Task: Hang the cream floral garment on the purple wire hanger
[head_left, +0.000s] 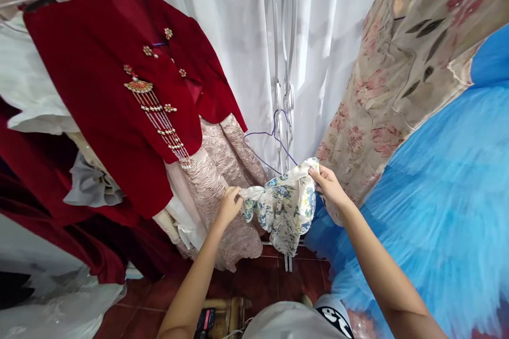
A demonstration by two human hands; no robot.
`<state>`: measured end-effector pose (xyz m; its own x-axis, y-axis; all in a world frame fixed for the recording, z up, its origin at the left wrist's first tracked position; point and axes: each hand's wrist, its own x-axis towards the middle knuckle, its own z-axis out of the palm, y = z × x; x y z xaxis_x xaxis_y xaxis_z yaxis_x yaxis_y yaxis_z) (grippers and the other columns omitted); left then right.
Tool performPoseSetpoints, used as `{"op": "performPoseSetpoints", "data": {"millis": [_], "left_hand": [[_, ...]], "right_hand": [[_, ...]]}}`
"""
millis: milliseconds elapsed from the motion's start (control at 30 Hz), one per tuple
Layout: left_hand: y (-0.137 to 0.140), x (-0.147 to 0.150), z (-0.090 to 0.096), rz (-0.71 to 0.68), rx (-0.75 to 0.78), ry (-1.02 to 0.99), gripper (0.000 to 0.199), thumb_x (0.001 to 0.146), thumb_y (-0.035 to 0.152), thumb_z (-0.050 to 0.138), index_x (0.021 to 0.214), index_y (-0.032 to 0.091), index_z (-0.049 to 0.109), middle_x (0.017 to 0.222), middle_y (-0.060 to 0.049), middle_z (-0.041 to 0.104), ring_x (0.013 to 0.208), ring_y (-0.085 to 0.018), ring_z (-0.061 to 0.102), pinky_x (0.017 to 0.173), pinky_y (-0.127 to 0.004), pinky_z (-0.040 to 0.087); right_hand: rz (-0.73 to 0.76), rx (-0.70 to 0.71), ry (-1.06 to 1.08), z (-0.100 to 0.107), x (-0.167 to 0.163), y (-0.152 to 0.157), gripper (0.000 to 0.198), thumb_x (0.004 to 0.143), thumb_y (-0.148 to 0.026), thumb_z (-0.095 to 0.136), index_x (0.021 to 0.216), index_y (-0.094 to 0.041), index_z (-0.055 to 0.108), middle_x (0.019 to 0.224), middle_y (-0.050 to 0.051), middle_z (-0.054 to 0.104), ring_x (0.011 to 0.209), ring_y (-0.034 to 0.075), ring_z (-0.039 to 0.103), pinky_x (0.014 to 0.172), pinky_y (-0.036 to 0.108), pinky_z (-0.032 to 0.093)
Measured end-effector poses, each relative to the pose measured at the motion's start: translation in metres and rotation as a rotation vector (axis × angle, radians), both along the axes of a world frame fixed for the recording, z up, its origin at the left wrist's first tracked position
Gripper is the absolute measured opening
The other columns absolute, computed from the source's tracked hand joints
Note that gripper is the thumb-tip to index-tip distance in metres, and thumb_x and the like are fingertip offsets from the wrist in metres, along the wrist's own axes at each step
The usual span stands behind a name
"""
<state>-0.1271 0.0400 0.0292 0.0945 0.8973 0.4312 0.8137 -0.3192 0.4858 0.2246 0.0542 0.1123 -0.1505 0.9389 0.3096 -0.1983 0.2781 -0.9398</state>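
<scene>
A small white garment with blue and yellow flowers (284,206) hangs from a purple wire hanger (274,135) in front of the metal stand. My left hand (229,205) pinches its left end, a ruffled sleeve or strap. At the upper right corner, my right hand (326,184) grips the fabric with the thumb on top. The cloth is stretched between both hands, and its lower part falls in folds. The hanger's lower bar is hidden by the garment.
To the left hangs a red velvet jacket (95,63) with beaded ornaments, over a pale pink textured skirt (222,169). A floral beige dress (369,111) and a blue tulle dress (445,185) fill the right. White curtains (234,26) hang behind a metal stand (276,26). The floor (254,278) is red tile.
</scene>
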Motion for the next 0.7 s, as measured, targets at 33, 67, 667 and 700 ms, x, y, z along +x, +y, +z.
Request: {"op": "performPoseSetpoints", "data": {"millis": [33, 67, 667, 700], "left_hand": [[0.005, 0.001, 0.001, 0.017, 0.007, 0.007, 0.016, 0.082, 0.013, 0.047, 0.089, 0.021, 0.059, 0.096, -0.007, 0.064, 0.100, -0.026, 0.058, 0.090, -0.037, 0.045], [0.010, 0.002, 0.002, 0.032, 0.008, 0.008, 0.016, 0.083, 0.013, 0.047, 0.091, 0.021, 0.060, 0.098, -0.007, 0.064, 0.101, -0.026, 0.058, 0.090, -0.037, 0.045], [0.045, 0.020, -0.004, -0.136, -0.204, -0.162, 0.019, 0.086, 0.013, 0.046, 0.096, 0.019, 0.061, 0.099, -0.005, 0.071, 0.094, -0.020, 0.065, 0.085, -0.029, 0.047], [0.042, 0.017, -0.006, -0.137, -0.212, -0.163, 0.016, 0.086, 0.014, 0.047, 0.093, 0.019, 0.061, 0.096, -0.004, 0.071, 0.091, -0.020, 0.065, 0.083, -0.029, 0.048]], "right_hand": [[0.007, -0.014, 0.009, -0.001, 0.001, 0.000, 0.044, 0.078, -0.061, 0.077, 0.081, -0.019, 0.065, 0.068, -0.001, 0.064, 0.059, 0.015, 0.053, 0.057, 0.026, 0.044], [0.018, -0.025, 0.016, -0.003, 0.001, 0.000, 0.044, 0.077, -0.061, 0.077, 0.083, -0.019, 0.065, 0.070, 0.000, 0.066, 0.061, 0.016, 0.056, 0.059, 0.027, 0.046], [0.044, -0.124, 0.253, 0.008, -0.044, 0.048, 0.047, 0.065, -0.059, 0.087, 0.079, -0.022, 0.062, 0.062, -0.005, 0.063, 0.050, 0.012, 0.053, 0.051, 0.025, 0.046], [0.046, -0.146, 0.259, 0.009, -0.047, 0.050, 0.048, 0.064, -0.061, 0.087, 0.076, -0.023, 0.060, 0.060, -0.005, 0.062, 0.049, 0.012, 0.053, 0.050, 0.026, 0.046]]}}
